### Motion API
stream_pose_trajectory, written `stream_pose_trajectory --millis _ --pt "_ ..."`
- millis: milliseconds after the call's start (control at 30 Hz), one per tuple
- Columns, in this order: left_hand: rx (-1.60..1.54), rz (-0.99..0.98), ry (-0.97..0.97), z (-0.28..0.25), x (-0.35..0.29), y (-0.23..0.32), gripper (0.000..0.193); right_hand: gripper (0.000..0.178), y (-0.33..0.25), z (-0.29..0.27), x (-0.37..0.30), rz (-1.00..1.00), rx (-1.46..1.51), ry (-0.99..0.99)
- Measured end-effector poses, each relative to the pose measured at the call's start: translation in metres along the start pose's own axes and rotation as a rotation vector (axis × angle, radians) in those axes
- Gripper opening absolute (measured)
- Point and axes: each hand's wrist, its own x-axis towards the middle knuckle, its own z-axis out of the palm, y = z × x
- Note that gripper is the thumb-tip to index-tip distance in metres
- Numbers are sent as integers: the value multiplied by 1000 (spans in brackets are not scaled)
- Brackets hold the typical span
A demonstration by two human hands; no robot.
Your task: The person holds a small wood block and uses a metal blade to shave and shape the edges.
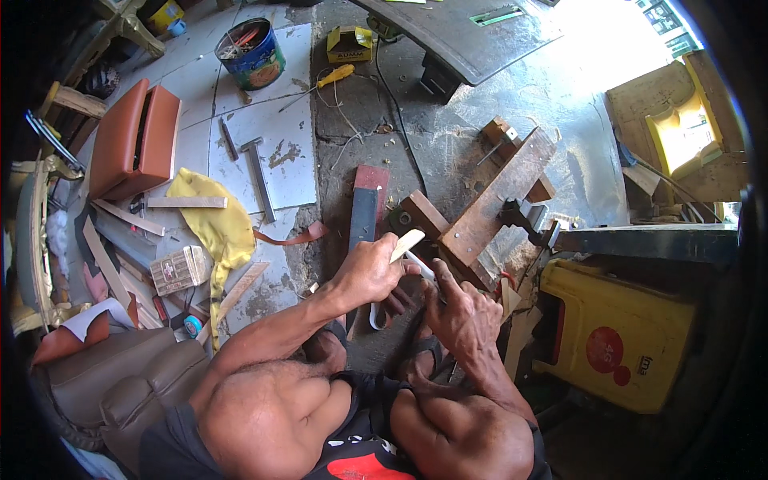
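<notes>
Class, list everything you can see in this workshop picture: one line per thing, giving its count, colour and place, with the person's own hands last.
tin bucket: one, blue-green, top left, tools inside
screwdriver: one, yellow handle, top centre floor
small box: one, yellow, top centre
hammer: one, grey, on floor tile
cloth: one, yellow, left of centre
cushion box: one, orange-brown, left
wooden jig: one, brown, centre right
plastic container: one, yellow, lower right
pale strip: one, cream, in left hand
left hand: gripping the strip
right hand: pressing beside the strip, contents hidden
</notes>
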Motion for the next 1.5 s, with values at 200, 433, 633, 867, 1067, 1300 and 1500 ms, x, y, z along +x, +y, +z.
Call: stream_pose_trajectory --millis 200,433,633,867,1067,1300,1500 --pt "12 136 131 7 0 -8 37 43 -2 1 3 37 6 -23" --pt "69 19 148 7 2 -3 40 45 -1 10 5 37 -10 3" --pt "102 40 177 9 5 -3 44 44 -1 10 6 62 -14 11" --pt "146 56 221 11 7 1 48 44 -1 11 7 84 -37 7" --pt "175 39 215 15 8 -6 49 42 -2 18 7 110 -58 -21" --pt "149 -23 162 20 2 3 45 42 -1 20 5 100 -122 6" --pt "62 -9 49 17 2 -7 48 40 2 20 12 209 168 67"
